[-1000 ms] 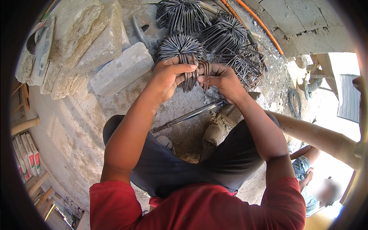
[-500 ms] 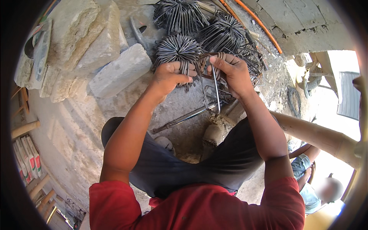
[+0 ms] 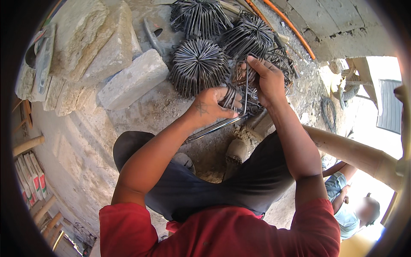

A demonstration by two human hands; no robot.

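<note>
My left hand is closed around a small bunch of bent steel rebar stirrups, their loops hooked over its fingers. To its right and a little farther off, my right hand is raised with the thumb up. A steel rod side of a stirrup stands upright at its fingers, which are curled around it. Just beyond my left hand sits a round, fanned bundle of stirrups. Two more such bundles lie behind it. Loose stirrups are tangled beyond my right hand.
Large stone blocks are stacked at the left. A metal bar lies before my feet. At right are a thick wooden pole and a seated person. Orange pipes run along the far wall.
My left hand has come nearer and to the right with its stirrups, uncovering the front bundle. My right hand has shifted slightly right, turning upward.
</note>
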